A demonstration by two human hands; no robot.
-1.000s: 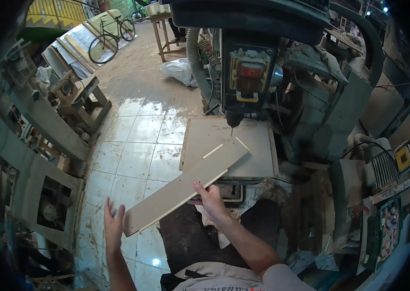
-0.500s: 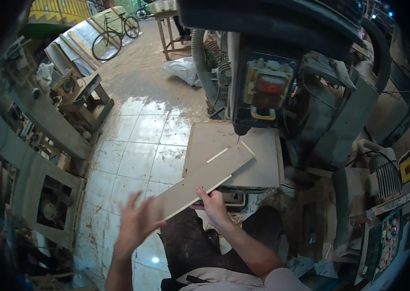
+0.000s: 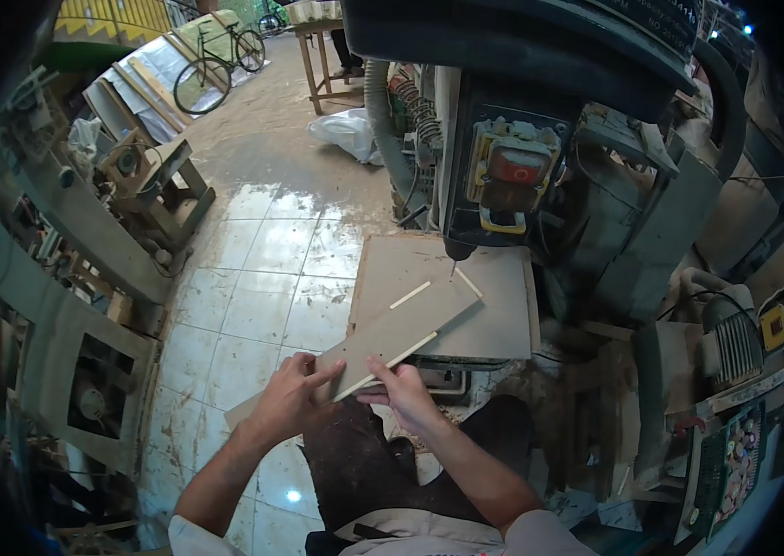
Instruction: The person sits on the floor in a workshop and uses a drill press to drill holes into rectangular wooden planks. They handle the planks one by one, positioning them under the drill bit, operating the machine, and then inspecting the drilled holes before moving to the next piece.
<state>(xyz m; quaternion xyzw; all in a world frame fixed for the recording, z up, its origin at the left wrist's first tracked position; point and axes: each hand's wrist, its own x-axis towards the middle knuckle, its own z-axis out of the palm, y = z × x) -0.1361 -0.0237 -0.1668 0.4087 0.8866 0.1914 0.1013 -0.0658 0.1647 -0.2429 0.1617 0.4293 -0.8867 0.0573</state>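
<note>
A long, flat brown board (image 3: 369,347) slants from the drill press table (image 3: 503,334) down toward my lap. My right hand (image 3: 403,394) grips its near edge, thumb on top and fingers curled underneath. Closed over the board further left is my left hand (image 3: 297,394), its fingers lying across the top face. The board's left end sticks out past that wrist. Its far end lies on the table beside a pale wood strip (image 3: 469,281), close below the drill bit (image 3: 453,269). A second pale strip (image 3: 410,295) lies along the board's far edge.
The drill press's switch box (image 3: 514,167) with a red button faces me above the table. A grey machine (image 3: 58,361) stands at the left. Dusty machinery and a green crate (image 3: 735,463) crowd the right. A bicycle (image 3: 216,65) stands far back.
My left hand, blurred by motion before, has come down onto the board and closed on it. The board's left end now shows beyond it. My right hand keeps its grip.
</note>
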